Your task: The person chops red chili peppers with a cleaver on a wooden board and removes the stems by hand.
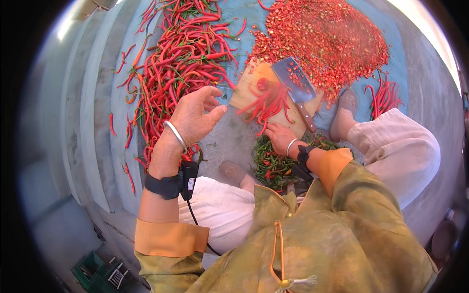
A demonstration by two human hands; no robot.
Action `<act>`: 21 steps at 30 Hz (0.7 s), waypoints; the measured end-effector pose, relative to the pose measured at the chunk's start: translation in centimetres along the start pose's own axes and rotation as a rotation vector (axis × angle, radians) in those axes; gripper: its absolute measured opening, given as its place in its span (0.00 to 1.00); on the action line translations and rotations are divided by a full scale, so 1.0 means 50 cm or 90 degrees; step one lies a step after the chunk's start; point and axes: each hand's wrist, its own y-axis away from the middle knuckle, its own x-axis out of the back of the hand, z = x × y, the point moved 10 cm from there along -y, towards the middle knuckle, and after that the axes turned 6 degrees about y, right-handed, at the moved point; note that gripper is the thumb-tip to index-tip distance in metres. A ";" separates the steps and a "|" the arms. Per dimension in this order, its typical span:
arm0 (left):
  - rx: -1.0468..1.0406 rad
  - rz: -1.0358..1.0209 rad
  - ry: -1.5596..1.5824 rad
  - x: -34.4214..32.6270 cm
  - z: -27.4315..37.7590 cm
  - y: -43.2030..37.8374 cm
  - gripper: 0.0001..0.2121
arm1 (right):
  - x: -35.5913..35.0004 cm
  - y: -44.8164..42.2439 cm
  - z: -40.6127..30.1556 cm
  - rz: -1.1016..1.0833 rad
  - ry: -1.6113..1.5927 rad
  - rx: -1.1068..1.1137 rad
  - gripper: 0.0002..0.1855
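My left hand [199, 115] is raised beside a long pile of whole red chilies [187, 66]. Its fingers are loosely bent, the thumb stands apart, and nothing shows in it. My right hand [281, 138] is low at the near edge of a wooden cutting board [253, 75], over a heap of green chili stems [269, 161]. Its fingertips are beside the tips of a loose bunch of red chilies [269, 100] on the board; whether they pinch anything is unclear. A cleaver [293, 77] lies flat across the board, chopped pieces on its blade and its wooden handle towards me.
Beyond the board rises a large mound of chopped red chilies [326, 40] on a blue sheet [397, 55]. More whole chilies [384, 95] lie by my right foot. Concrete steps [93, 102] run along the left. A cable [192, 212] hangs from my left wrist device.
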 end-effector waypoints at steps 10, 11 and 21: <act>-0.029 0.044 0.074 -0.026 0.009 0.115 0.15 | 0.004 -0.012 -0.003 -0.002 0.095 0.009 0.29; -0.028 0.045 0.066 -0.030 0.007 0.114 0.15 | 0.001 -0.015 -0.001 -0.010 0.101 0.014 0.29; -0.062 0.068 0.029 -0.015 0.024 0.109 0.15 | -0.046 0.003 -0.019 -0.177 0.031 0.041 0.24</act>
